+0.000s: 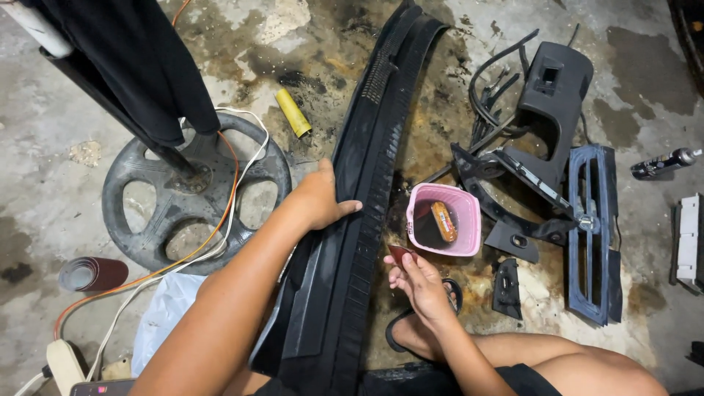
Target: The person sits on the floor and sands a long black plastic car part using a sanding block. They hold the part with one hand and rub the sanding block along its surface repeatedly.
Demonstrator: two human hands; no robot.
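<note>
Black trim panel (345,220) clamped by left hand (319,198); right hand (418,282) pinches sandpaper scrap (400,254); panel could slip, tipping pink basket (444,220)

Near floor's left edge: round fan base (192,192), sandpaper roll (92,273); centre: pink basket (469,220), yellow tube (292,112); right: black grille (592,231).

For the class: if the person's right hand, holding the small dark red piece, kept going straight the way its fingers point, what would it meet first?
Probably the long black trim panel. The right hand points up and left with the dark red piece, and the panel's ribbed edge lies just beyond, though depth is hard to judge.
</note>
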